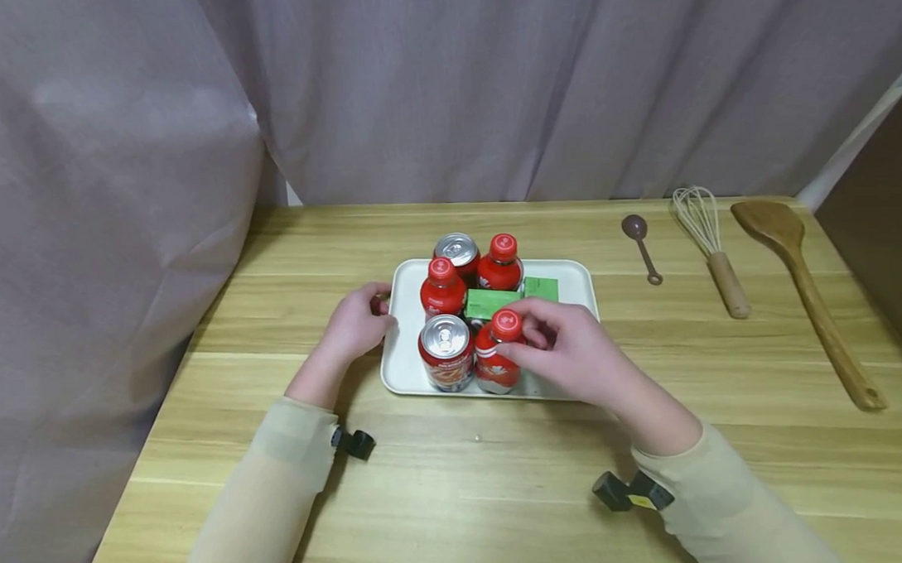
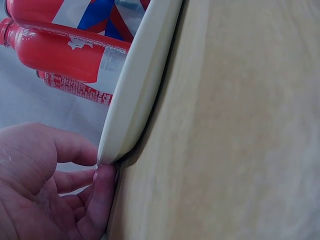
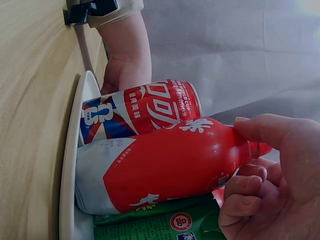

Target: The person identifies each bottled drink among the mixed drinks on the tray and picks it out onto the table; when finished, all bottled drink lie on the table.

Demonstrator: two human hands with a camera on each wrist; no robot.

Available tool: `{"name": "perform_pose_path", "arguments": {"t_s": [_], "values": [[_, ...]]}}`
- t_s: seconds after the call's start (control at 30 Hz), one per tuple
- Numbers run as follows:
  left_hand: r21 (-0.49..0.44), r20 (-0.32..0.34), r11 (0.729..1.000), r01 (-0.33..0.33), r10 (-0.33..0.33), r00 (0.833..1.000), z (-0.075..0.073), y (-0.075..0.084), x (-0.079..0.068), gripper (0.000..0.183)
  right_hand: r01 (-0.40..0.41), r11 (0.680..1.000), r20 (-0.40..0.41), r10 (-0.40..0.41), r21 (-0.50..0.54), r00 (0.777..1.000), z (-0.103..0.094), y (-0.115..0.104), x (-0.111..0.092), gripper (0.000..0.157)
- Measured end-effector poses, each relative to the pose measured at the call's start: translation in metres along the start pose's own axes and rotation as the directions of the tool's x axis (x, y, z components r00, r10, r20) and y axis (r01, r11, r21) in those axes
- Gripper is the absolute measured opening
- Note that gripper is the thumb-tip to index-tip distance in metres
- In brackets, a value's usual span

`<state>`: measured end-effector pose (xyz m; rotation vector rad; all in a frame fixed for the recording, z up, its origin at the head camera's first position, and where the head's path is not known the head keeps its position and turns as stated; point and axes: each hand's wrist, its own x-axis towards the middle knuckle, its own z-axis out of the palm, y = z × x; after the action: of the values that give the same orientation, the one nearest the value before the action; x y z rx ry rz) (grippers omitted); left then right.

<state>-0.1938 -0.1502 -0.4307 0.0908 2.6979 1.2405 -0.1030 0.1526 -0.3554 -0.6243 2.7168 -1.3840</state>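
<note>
A white tray (image 1: 578, 281) lies on the wooden table, bearing several drinks. My right hand (image 1: 573, 352) holds the front red bottle (image 3: 165, 165) near its neck, thumb on one side and fingers on the other. This bottle stands upright at the tray's front. Fingertips of my left hand (image 2: 45, 180) pinch the tray's left rim (image 2: 135, 90). Beside the held bottle stands a red soda can (image 1: 446, 352). Behind are two more red bottles, one at left (image 1: 442, 290) and one at back (image 1: 499, 267), plus another can (image 1: 457, 252). Green packs (image 1: 492, 302) lie among them, partly hidden.
Right of the tray lie a small brown spoon (image 1: 642, 246), a whisk (image 1: 719, 264) with a wooden handle, and a long wooden spatula (image 1: 809, 290). A grey curtain (image 1: 429, 92) hangs along the table's back and left side.
</note>
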Motion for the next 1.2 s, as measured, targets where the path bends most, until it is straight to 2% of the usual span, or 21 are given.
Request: {"name": "perform_pose_path", "arguments": {"t_s": [0.33, 0.47, 0.7, 0.9, 1.2], "values": [[0.019, -0.004, 1.000, -0.002, 0.002, 1.000, 0.0008, -0.0007, 0.0005, 0.051, 0.006, 1.000, -0.063, -0.006, -0.012, 0.998, 0.0041, 0.0004, 0.0005, 0.029], [0.031, -0.011, 1.000, -0.003, 0.003, 1.000, 0.0014, -0.0020, 0.0010, 0.051, 0.006, 1.000, -0.033, -0.007, -0.009, 0.999, 0.0024, 0.0010, 0.0007, 0.031], [0.043, -0.016, 0.999, -0.010, 0.010, 1.000, 0.0016, -0.0022, 0.0014, 0.051, 0.063, 0.998, 0.056, -0.063, 0.004, 0.996, -0.0037, 0.0012, -0.0005, 0.036], [0.044, -0.020, 0.999, -0.012, 0.013, 1.000, 0.0020, -0.0029, 0.0010, 0.051, 0.039, 0.999, 0.049, -0.039, 0.012, 0.998, -0.0037, -0.0006, -0.0008, 0.028], [0.048, -0.014, 0.999, -0.003, 0.003, 1.000, 0.0021, -0.0010, 0.0005, 0.052, 0.010, 1.000, 0.026, -0.010, -0.003, 1.000, -0.0018, -0.0027, -0.0009, 0.026]]}}
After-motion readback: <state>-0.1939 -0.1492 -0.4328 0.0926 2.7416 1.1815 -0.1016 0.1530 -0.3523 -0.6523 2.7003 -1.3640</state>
